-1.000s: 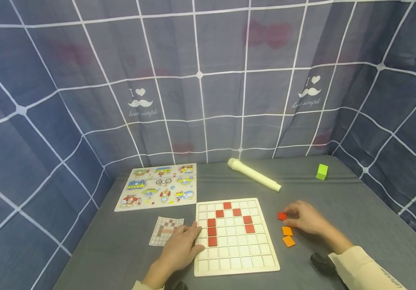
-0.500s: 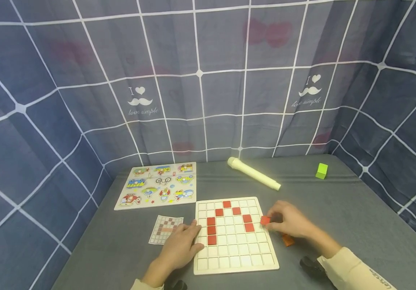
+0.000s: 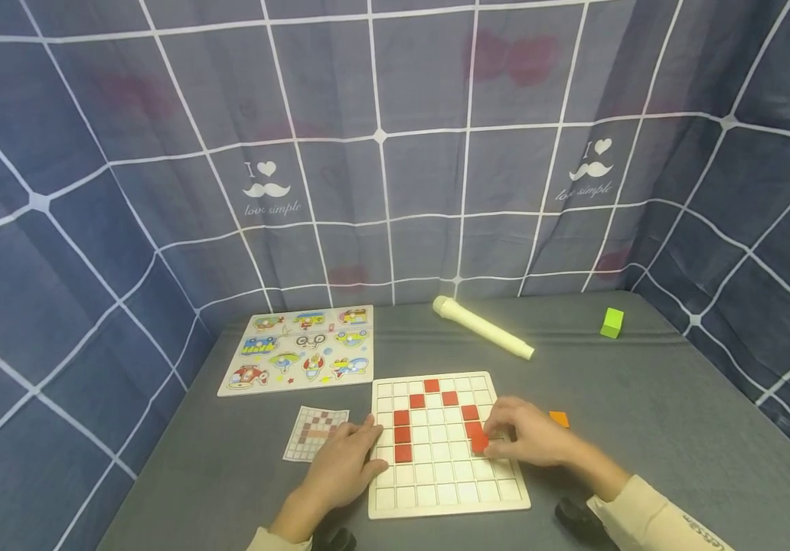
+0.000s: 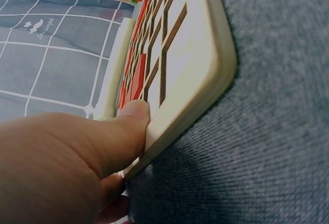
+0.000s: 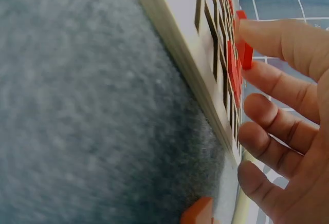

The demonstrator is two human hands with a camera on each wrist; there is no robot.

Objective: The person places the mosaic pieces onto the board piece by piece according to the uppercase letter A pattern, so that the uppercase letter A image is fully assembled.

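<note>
In the head view, my right hand (image 3: 529, 432) is over the right side of a pale wooden grid board (image 3: 446, 501). Thumb and index finger pinch a red square tile (image 5: 247, 44), tilted above the cells in the right wrist view. It sits just below a column of red tiles (image 3: 471, 413) in the head view. My left hand (image 3: 341, 467) rests at the board's left edge, its thumb (image 4: 134, 110) lying on the rim. More red tiles (image 3: 403, 435) fill cells at the left and top, forming an arch. Beyond my right hand lies an orange tile (image 3: 559, 418).
A small printed pattern card (image 3: 308, 432) lies left of the board, partly under my left hand. Behind are a vehicle-picture puzzle board (image 3: 326, 375), a cream microphone-shaped stick (image 3: 484, 329) and a green cube (image 3: 612, 323). A checked curtain (image 3: 422, 184) encloses the table.
My right hand took the red tile from the table right of the board and carried it left over the grid. The left hand has stayed at the board's edge.
</note>
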